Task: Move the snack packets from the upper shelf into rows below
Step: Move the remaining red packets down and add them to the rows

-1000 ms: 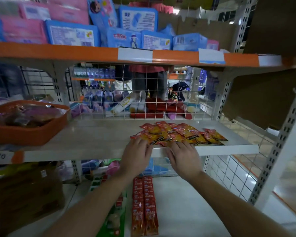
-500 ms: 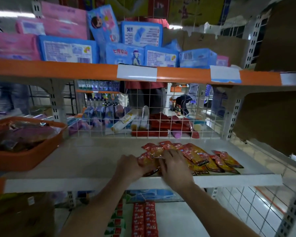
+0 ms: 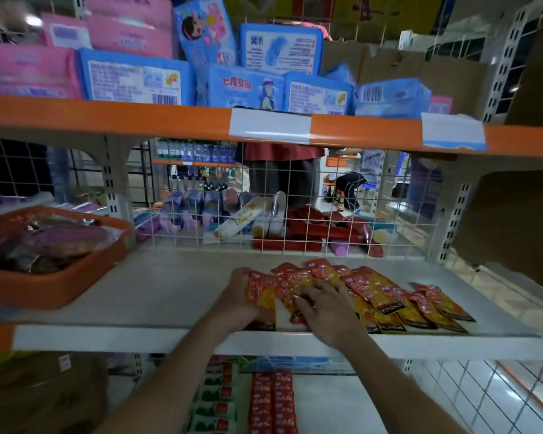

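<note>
Snack packets [image 3: 358, 289] lie fanned on the white shelf [image 3: 157, 286]. The left hand [image 3: 242, 300] clasps a few at the pile's left end, while the right hand [image 3: 328, 311] presses flat on them. Square the bundle before lowering it to the red rows [image 3: 271, 402] below.

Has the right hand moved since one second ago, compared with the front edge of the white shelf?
Yes. The right hand has moved forward from the shelf's front edge onto the snack packets.

This was a shop: metal shelving [image 3: 295, 339] with orange price strips [image 3: 138, 117] carried packaged goods [image 3: 132, 78], and stocked aisles [image 3: 198, 151] showed behind wire mesh [image 3: 295, 198].
</note>
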